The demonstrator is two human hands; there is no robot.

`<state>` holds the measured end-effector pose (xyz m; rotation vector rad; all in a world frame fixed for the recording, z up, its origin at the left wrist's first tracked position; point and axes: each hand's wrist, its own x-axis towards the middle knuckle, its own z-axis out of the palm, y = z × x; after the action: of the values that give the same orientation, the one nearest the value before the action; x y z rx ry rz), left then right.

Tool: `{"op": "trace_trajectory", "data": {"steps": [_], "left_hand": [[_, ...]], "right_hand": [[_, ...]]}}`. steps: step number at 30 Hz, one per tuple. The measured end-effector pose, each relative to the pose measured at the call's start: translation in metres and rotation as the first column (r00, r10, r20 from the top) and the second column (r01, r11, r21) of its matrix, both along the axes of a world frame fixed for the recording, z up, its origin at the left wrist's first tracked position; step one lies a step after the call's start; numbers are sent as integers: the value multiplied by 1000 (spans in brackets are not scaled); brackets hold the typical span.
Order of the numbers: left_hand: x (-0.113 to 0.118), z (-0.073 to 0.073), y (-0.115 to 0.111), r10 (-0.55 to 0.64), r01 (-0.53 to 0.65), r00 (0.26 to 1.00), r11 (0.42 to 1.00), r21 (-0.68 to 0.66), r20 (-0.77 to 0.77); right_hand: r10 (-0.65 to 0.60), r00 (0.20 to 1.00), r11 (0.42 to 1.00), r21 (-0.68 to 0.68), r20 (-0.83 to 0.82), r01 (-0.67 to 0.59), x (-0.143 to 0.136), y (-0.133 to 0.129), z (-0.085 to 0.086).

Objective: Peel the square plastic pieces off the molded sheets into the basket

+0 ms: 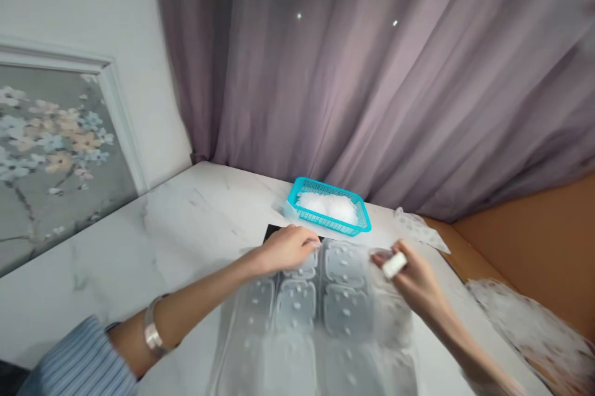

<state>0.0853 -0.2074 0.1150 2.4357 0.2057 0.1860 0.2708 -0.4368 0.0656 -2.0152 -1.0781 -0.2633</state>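
Note:
Rows of translucent plastic boxes (346,306) with dotted tops lie across the middle of the table. My left hand (289,250) is over the back row, its fingers curled and closed at the box there; a small clear, shiny bit shows at the fingertips, too blurred to name. At the right of the rows is my right hand (411,272), closed on a small white block-like object (394,265) near the back right corner. The right-hand column of boxes looks cloudy and is smeared by motion. A dark flat piece (272,232) shows partly behind my left hand.
A turquoise basket (365,216) holding white fluffy material (328,205) stands behind the boxes. Spotted translucent sheets or bags (421,228) lie at the right, with a larger pile (534,321) nearer me. A curtain (325,74) hangs along the back of the marbled table (186,228).

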Motion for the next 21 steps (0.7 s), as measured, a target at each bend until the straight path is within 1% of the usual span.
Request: {"op": "trace_trajectory", "data": {"steps": [1,3,4,6,8,9,11,13,15,18,21], "left_hand": [[16,-16,8,-15,15,999,1000,0,-31],[40,-44,21,-23,23,996,1000,-2,-82],[48,-56,25,-20,20,995,1000,-6,-99],[58,-74,30,-11,9,993,1000,-18,-118],[62,-85,32,-13,9,993,999,-31,-120],[63,-88,32,-16,12,993,999,-36,-113],[64,-91,33,-21,18,996,999,-41,-87],[63,-90,33,-23,21,999,999,-42,-49],[59,-87,32,-17,17,1000,999,-42,-9],[48,-82,29,-10,12,999,999,-44,40],[35,-74,23,6,-3,997,999,-41,75]], "right_hand": [[-12,997,998,-59,-75,8,11,13,-13],[-27,993,993,-117,-112,14,28,32,-36],[-30,994,992,-127,-105,17,33,38,-44],[-27,998,991,-130,-61,19,36,47,-53],[16,1000,991,-130,-21,-19,31,55,-53],[64,998,989,-135,-11,-65,26,61,-52],[207,978,965,-161,-20,-207,17,77,-50],[362,930,911,-189,-59,-367,9,95,-50],[475,873,850,-200,-110,-488,4,110,-53],[555,815,796,-178,-167,-579,-2,115,-55],[584,792,782,-139,-181,-608,-8,102,-44]]}}
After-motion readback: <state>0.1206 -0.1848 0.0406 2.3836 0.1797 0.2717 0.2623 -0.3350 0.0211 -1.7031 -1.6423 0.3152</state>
